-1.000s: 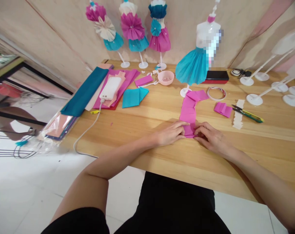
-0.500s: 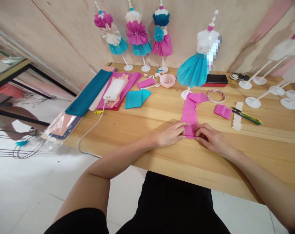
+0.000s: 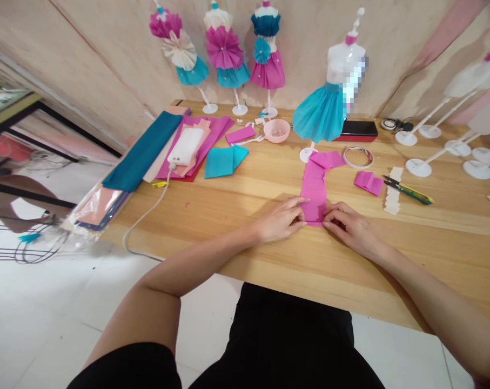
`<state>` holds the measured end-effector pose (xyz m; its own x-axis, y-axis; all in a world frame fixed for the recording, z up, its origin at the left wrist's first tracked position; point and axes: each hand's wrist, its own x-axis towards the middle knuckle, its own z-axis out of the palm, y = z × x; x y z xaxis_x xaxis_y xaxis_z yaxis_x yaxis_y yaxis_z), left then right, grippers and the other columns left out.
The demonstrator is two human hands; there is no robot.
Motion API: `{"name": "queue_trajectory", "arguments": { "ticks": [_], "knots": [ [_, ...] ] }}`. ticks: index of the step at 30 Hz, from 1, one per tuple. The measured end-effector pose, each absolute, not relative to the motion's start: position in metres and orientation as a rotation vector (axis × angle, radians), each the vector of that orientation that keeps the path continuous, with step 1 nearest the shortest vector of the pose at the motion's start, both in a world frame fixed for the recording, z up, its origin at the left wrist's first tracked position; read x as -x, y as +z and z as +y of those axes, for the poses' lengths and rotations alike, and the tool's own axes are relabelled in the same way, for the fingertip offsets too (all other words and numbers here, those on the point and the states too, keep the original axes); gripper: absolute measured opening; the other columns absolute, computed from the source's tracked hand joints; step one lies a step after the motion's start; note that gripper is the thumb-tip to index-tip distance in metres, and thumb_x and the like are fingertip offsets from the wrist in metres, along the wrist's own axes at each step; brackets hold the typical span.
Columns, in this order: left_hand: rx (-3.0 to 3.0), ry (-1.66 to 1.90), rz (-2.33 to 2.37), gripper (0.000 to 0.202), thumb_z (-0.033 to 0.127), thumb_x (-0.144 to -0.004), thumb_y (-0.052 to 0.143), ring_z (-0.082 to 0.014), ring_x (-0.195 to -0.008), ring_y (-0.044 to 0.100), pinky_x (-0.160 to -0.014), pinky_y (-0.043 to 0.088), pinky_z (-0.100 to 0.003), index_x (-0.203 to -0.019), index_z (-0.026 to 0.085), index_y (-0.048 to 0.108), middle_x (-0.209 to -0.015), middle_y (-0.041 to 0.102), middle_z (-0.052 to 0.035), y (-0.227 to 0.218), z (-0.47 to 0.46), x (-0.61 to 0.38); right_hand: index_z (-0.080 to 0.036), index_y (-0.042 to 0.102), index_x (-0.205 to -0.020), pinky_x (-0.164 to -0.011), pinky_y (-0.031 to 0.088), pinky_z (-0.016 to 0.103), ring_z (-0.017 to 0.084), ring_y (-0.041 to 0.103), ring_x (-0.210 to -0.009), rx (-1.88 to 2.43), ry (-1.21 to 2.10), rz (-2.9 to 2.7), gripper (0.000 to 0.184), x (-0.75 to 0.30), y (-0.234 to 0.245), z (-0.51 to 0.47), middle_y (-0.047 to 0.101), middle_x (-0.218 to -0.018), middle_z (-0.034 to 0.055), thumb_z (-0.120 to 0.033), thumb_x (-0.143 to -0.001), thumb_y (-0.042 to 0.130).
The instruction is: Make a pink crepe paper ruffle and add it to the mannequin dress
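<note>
Four dressed mannequins (image 3: 267,67) stand at twelve o'clock, one bowl (image 3: 276,131) at eleven, one power bank (image 3: 186,146) at ten; two hands (image 3: 279,220) touch one pink paper strip (image 3: 313,194).

Bright, even indoor light; source not in view. Near-white floor tiles (image 3: 46,319), lower left, slightly washed out. Soft, faint shadows beside left hand (image 3: 279,220) and right hand (image 3: 350,227) on wooden tabletop (image 3: 431,259). Pale sheen across tabletop, right of centre. Strong wide-angle bend: wall (image 3: 86,70) and white mannequin stands (image 3: 418,167) lean toward frame edges. Wire rack (image 3: 26,251), lower left, soft and smeared. Pixelated patch (image 3: 355,81) blurs upper right of centre. Centre fairly sharp.
</note>
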<state>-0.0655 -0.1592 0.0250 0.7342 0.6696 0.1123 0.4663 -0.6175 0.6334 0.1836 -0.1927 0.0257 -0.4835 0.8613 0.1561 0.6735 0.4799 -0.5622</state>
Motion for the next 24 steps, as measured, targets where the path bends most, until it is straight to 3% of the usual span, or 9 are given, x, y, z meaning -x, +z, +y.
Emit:
{"name": "queue_trajectory", "arguments": {
  "ticks": [10,24],
  "knots": [
    [-2.337,0.492,0.929,0.021,0.031,-0.094,0.043,-0.0197,-0.135,0.041,-0.113,0.035,-0.038,-0.086,0.017,0.056,-0.144,0.042,-0.0113,0.023,-0.159,0.064,-0.022,0.056,-0.085,-0.083,0.05,0.038,0.022,0.06,-0.095,1.308,0.512,-2.295,0.007,-0.177,0.025,-0.196,0.058,-0.109,0.0076,-0.026,-0.089,0.052],
    [-2.374,0.513,0.918,0.016,0.029,-0.091,0.049,-0.02,-0.133,0.042,-0.11,0.038,-0.038,-0.081,0.018,0.055,-0.142,0.044,-0.011,0.02,-0.158,0.064,-0.022,0.054,-0.08,-0.079,0.05,0.038,0.023,0.059,-0.092,1.351,0.454,-2.31,0.006,-0.173,0.027,-0.196,0.057,-0.099,0.0084,-0.023,-0.086,0.054]
  ]
}}
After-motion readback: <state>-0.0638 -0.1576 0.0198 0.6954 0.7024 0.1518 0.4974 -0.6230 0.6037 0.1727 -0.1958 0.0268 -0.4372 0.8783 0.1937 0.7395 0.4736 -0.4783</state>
